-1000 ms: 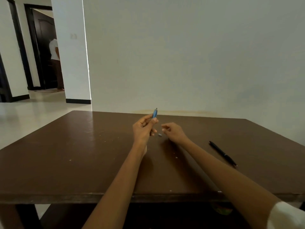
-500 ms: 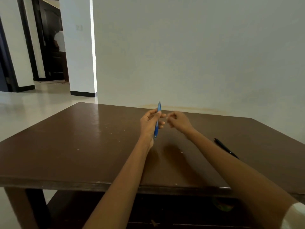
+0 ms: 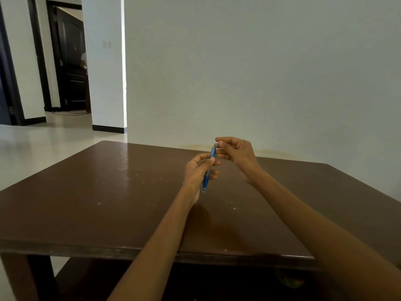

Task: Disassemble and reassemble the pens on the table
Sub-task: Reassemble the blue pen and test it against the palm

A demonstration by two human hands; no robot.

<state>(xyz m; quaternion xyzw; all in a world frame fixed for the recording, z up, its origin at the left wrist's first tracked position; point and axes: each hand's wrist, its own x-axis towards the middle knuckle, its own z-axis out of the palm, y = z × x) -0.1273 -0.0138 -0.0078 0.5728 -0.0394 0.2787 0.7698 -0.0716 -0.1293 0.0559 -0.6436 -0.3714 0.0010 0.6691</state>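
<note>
My left hand (image 3: 198, 170) holds a blue pen (image 3: 208, 170) nearly upright above the brown table (image 3: 108, 203), tip pointing down toward me. My right hand (image 3: 235, 153) is at the pen's top end, thumb and forefinger pinched on a small part there; what that part is I cannot make out. The black pen seen earlier is hidden behind my right forearm.
A plain wall rises just behind the table's far edge. At the left an open floor (image 3: 32, 144) leads to a dark doorway (image 3: 69, 68), where part of a person shows. A lower shelf sits under the tabletop.
My right hand rose from the tabletop with a small piece and now meets the pen's top end. My left hand turned the pen more upright. The black pen went out of sight.
</note>
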